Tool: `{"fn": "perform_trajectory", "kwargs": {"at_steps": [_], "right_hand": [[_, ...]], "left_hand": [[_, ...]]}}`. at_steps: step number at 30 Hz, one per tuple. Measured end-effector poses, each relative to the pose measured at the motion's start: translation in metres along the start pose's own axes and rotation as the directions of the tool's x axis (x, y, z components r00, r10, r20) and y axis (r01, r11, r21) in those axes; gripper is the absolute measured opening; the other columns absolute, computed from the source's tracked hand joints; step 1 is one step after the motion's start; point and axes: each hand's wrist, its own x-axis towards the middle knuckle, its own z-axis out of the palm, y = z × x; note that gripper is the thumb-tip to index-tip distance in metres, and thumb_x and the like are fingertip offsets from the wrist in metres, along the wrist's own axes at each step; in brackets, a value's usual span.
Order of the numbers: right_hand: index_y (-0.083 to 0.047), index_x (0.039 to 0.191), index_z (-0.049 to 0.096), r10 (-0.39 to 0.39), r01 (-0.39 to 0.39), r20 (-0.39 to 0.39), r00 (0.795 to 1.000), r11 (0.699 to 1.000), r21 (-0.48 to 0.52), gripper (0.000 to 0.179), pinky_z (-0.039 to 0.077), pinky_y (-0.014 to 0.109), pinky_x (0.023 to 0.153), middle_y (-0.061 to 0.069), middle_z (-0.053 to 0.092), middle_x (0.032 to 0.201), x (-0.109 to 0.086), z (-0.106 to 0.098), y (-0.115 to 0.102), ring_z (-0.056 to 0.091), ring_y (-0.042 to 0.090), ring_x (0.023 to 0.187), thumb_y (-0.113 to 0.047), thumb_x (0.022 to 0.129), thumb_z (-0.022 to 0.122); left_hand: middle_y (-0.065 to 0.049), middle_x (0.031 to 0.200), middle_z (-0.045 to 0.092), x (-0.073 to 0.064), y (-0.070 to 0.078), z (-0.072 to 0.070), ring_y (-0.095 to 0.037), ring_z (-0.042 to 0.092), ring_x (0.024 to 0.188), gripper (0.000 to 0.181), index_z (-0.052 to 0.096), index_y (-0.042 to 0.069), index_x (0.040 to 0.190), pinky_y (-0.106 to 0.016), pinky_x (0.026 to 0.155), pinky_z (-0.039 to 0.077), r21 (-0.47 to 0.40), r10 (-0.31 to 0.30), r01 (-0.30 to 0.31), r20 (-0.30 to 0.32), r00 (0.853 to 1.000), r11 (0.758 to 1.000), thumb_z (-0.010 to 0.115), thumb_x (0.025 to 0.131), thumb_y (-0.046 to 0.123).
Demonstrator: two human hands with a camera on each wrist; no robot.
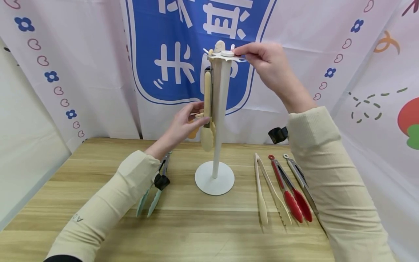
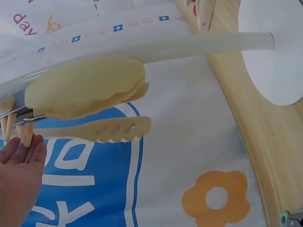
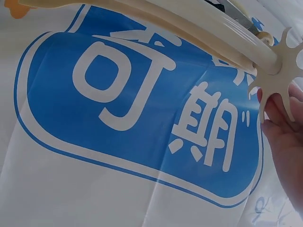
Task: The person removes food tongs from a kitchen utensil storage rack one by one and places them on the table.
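Observation:
A white utensil stand (image 1: 222, 109) rises upright from a round base, with a many-pronged hook top (image 3: 281, 61). Cream-headed tongs (image 1: 207, 94) with metal parts hang down its left side. My left hand (image 1: 186, 122) holds these tongs at mid-length; in the left wrist view its fingertips meet the small peg-like feet (image 2: 27, 134) on them. Behind hangs a beige utensil with a slotted, wavy-edged end (image 2: 123, 130). My right hand (image 1: 265, 60) pinches the edge of the hook top, thumb and fingers around a prong in the right wrist view.
On the wooden table (image 1: 203, 225), beige tongs (image 1: 262, 196), red-headed tongs (image 1: 291, 196) and grey-handled tongs (image 1: 298, 174) lie right of the base. Mint-green tongs (image 1: 154, 198) lie at left, partly under my left arm. A printed cloth backdrop (image 1: 278, 91) hangs behind.

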Motion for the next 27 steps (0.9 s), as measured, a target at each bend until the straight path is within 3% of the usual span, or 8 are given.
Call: {"fn": "perform_trajectory", "kwargs": {"at_steps": [10, 16, 20, 24, 27], "right_hand": [[0.005, 0.103, 0.065, -0.012, 0.017, -0.035, 0.999, 0.988, 0.155, 0.029, 0.040, 0.027, 0.095, 0.013, 0.063, 0.109, 0.004, 0.006, 0.011, 0.056, 0.014, 0.103, 0.003, 0.095, 0.037], [0.006, 0.103, 0.064, -0.011, 0.020, -0.051, 0.999, 0.986, 0.168, 0.028, 0.041, 0.027, 0.094, 0.014, 0.063, 0.109, 0.006, 0.009, 0.015, 0.057, 0.014, 0.103, 0.004, 0.094, 0.038], [0.004, 0.104, 0.064, 0.006, 0.001, -0.058, 0.998, 0.993, 0.121, 0.027, 0.041, 0.024, 0.092, 0.013, 0.063, 0.109, 0.005, 0.009, 0.013, 0.057, 0.011, 0.101, 0.003, 0.094, 0.040], [0.000, 0.103, 0.067, 0.041, -0.040, -0.085, 0.996, 0.999, 0.017, 0.029, 0.040, 0.013, 0.067, 0.011, 0.065, 0.106, 0.004, 0.008, 0.006, 0.052, 0.007, 0.073, 0.002, 0.093, 0.040], [-0.004, 0.099, 0.070, 0.069, -0.074, -0.115, 0.991, 0.996, -0.045, 0.032, 0.028, 0.020, 0.051, 0.008, 0.067, 0.103, 0.001, 0.006, 0.000, 0.038, 0.010, 0.057, 0.000, 0.093, 0.038]], "left_hand": [[-0.012, 0.130, 0.046, 0.000, 0.003, 0.004, -0.019, 0.043, 0.120, 0.053, 0.039, 0.002, 0.133, -0.030, 0.098, 0.038, -0.029, 0.014, -0.013, 0.011, 1.000, 0.999, 0.061, 0.088, 0.019], [-0.013, 0.127, 0.048, 0.001, 0.003, 0.006, -0.020, 0.046, 0.117, 0.051, 0.040, 0.000, 0.131, -0.033, 0.095, 0.041, -0.041, 0.037, -0.036, 0.012, 0.999, 0.999, 0.061, 0.088, 0.017], [-0.014, 0.126, 0.049, 0.001, 0.003, 0.006, -0.021, 0.048, 0.115, 0.051, 0.039, 0.000, 0.131, -0.033, 0.093, 0.042, -0.060, 0.038, -0.037, 0.015, 0.999, 0.997, 0.061, 0.088, 0.016], [-0.014, 0.126, 0.049, 0.000, 0.002, 0.006, -0.021, 0.049, 0.114, 0.051, 0.039, 0.001, 0.132, -0.033, 0.092, 0.043, -0.072, 0.029, -0.028, 0.016, 0.999, 0.997, 0.061, 0.088, 0.016], [-0.013, 0.126, 0.050, 0.000, 0.002, 0.006, -0.020, 0.049, 0.114, 0.052, 0.039, 0.002, 0.132, -0.033, 0.091, 0.044, -0.073, 0.019, -0.018, 0.014, 1.000, 0.997, 0.061, 0.088, 0.017]]}}
